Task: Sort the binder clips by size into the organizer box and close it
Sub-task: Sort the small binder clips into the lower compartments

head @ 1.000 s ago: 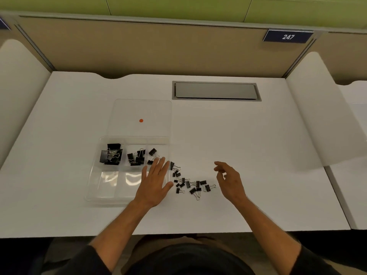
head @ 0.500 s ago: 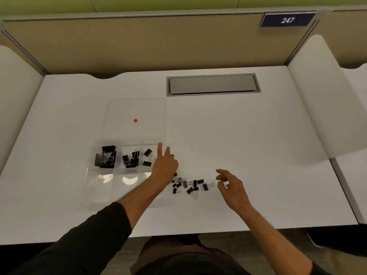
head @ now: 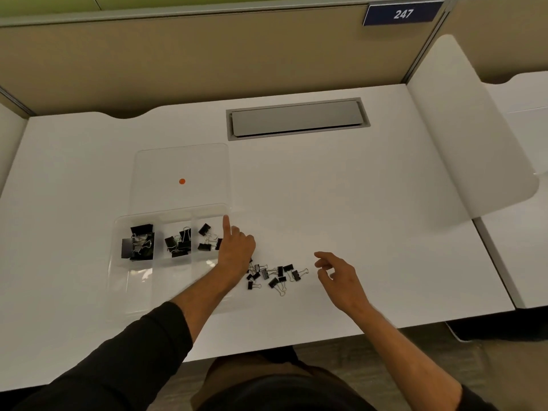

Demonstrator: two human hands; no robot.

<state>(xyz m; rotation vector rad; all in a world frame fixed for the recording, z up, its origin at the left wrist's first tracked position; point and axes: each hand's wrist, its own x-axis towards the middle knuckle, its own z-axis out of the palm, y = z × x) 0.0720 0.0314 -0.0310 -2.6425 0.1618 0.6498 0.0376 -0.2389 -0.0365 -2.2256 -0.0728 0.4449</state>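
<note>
Clips (head: 274,275) partly hidden behind left hand (head: 235,252) beside organizer box (head: 118,262).

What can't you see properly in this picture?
All in the head view:
- Part of the loose clips on the desk: hidden by the left hand.
- Whether the left hand holds a clip: its curled fingers hide that.
- The organizer box near right corner: behind the left forearm.
- Exact clip sizes: too small.
</note>
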